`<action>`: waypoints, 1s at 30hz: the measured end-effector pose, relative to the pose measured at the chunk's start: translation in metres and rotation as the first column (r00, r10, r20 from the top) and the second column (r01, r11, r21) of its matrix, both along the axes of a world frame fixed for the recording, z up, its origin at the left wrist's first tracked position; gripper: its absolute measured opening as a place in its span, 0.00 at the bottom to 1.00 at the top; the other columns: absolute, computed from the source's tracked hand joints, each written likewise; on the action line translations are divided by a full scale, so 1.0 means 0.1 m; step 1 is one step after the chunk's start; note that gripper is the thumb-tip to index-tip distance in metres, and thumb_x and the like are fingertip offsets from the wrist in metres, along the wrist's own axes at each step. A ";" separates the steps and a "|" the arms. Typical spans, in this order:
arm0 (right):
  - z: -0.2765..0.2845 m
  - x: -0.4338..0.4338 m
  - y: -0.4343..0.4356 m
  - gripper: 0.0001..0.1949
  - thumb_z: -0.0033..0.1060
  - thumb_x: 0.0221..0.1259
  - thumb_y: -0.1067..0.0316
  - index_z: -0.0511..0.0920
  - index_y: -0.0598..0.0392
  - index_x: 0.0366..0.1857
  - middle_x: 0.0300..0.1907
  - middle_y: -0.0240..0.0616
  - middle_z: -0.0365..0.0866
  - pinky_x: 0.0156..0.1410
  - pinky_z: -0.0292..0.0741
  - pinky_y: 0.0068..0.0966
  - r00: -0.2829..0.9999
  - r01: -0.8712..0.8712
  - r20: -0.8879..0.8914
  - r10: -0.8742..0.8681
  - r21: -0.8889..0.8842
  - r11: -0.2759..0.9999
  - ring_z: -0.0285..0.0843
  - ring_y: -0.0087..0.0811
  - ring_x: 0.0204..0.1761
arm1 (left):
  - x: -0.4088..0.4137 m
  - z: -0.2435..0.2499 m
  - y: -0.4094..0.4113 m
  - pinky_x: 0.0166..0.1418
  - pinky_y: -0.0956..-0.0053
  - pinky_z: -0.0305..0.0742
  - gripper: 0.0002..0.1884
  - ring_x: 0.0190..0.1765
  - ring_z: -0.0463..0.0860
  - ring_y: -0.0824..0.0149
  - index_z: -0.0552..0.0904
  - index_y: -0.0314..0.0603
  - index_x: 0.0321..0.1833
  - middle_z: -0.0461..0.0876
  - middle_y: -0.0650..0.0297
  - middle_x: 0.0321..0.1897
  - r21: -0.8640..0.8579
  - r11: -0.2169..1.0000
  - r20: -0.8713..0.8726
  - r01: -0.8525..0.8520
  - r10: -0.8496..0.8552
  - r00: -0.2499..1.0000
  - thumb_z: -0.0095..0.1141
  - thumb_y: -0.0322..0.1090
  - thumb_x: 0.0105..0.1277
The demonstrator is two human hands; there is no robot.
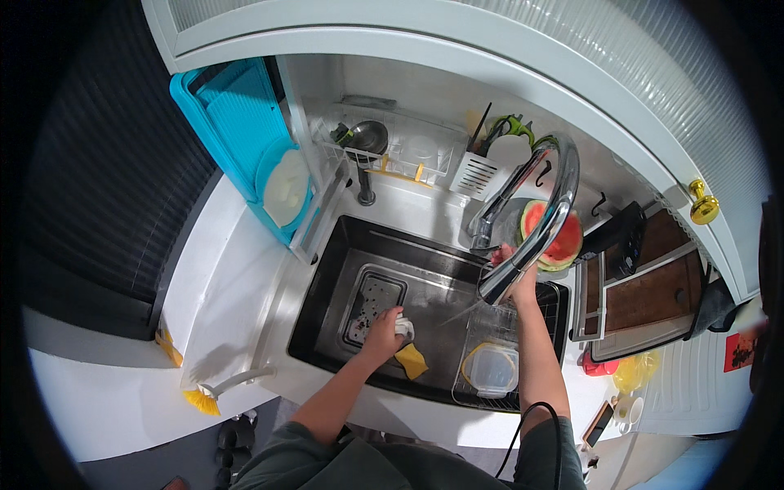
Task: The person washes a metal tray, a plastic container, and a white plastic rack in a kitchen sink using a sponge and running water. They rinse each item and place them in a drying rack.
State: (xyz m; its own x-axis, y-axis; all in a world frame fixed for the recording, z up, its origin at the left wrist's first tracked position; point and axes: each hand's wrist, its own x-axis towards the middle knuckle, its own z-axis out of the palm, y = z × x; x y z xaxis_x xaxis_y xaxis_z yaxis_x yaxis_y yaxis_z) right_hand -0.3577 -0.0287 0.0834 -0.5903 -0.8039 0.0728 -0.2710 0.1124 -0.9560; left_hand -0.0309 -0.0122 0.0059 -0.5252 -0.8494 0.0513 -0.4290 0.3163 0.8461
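Observation:
My left hand (383, 335) is closed around a crumpled white cloth or paper (404, 328) low in the dark sink (429, 300). Just below it, a yellow sponge cloth (411, 361) lies on the sink floor. Dark specks dot the recessed drain cover (375, 306) to the left. My right hand (522, 285) reaches behind the chrome faucet (527, 251), its fingertips near the lever at the base. The spout hides much of that hand, so its grip is unclear. A thin stream of water slants from the faucet head into the sink.
A wire rack (474, 331) in the sink's right side holds a clear container (492, 369). Cut watermelon (562, 242) sits behind the faucet. Blue boards (245, 122) stand at left, near a yellow-bristled brush (202, 401). A phone (598, 424) and cup (628, 409) lie right.

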 end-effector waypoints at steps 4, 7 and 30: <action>0.20 0.10 -0.04 0.15 0.65 0.62 0.60 0.75 0.59 0.23 0.23 0.35 0.79 0.35 0.78 0.21 0.974 0.010 0.226 0.010 -0.087 0.996 0.77 0.25 0.25 | 0.02 0.14 -0.03 0.58 0.57 0.69 0.26 0.53 0.74 0.46 0.72 0.39 0.56 0.75 0.48 0.49 -0.061 0.997 -0.021 0.042 -0.043 0.999 0.57 0.25 0.50; 0.31 0.13 -0.11 0.15 0.65 0.61 0.60 0.75 0.58 0.22 0.24 0.35 0.79 0.35 0.77 0.20 0.953 0.021 0.301 0.012 -0.104 0.994 0.78 0.24 0.25 | 0.00 0.26 -0.03 0.57 0.57 0.69 0.24 0.53 0.74 0.47 0.74 0.40 0.54 0.77 0.51 0.48 -0.118 0.991 -0.033 0.058 -0.063 0.997 0.57 0.25 0.50; -1.16 1.85 0.62 0.25 0.47 0.65 0.41 0.72 0.49 0.56 0.50 0.35 0.80 0.55 0.75 0.42 -0.148 -0.223 0.943 0.298 -0.325 0.919 0.79 0.39 0.51 | -0.25 0.13 -0.38 0.52 0.72 0.75 0.16 0.47 0.78 0.69 0.76 0.38 0.47 0.78 0.62 0.43 0.386 0.917 -0.520 -0.098 0.304 0.798 0.61 0.23 0.55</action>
